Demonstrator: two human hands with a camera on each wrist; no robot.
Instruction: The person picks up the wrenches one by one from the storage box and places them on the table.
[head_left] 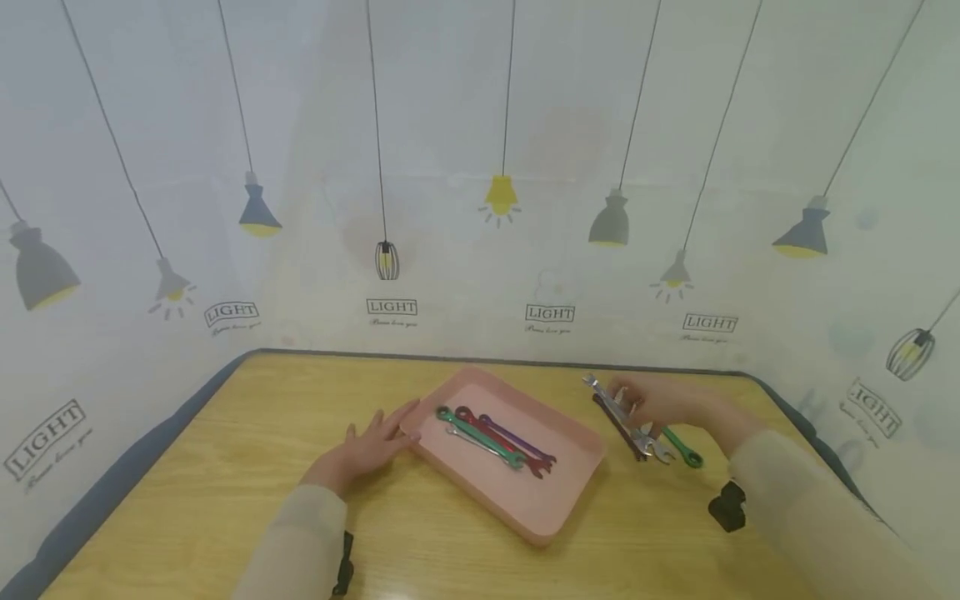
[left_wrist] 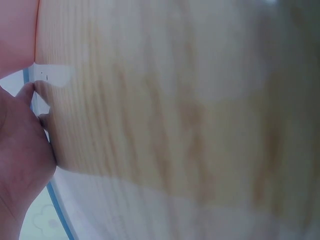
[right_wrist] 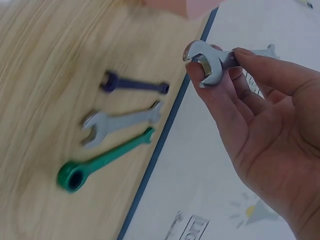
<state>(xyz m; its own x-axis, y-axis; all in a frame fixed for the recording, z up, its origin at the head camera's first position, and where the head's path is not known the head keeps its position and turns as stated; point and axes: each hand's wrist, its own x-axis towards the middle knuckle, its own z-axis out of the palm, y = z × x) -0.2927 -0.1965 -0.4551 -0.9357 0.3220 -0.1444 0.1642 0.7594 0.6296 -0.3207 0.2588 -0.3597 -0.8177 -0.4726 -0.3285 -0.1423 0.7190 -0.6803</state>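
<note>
My right hand (head_left: 663, 402) is over the right side of the table and pinches a silver wrench (right_wrist: 212, 62) between thumb and fingers, above the tabletop. Below it lie a dark purple wrench (right_wrist: 137, 86), another silver wrench (right_wrist: 122, 122) and a green ratchet wrench (right_wrist: 102, 160). My left hand (head_left: 369, 448) rests with spread fingers at the left corner of a pink tray (head_left: 555, 508). Inside the tray, a green wrench (head_left: 480, 437), a red wrench (head_left: 517, 450), a purple wrench (head_left: 513, 437) and a small silver wrench (head_left: 474, 440) lie side by side.
The wooden table (head_left: 202, 467) ends at a dark blue edge (head_left: 420, 358) along the back and sides. Beyond it stands a pale wall covering (head_left: 450, 125) printed with hanging lamps. The tray sits near the middle, its low walls facing both hands.
</note>
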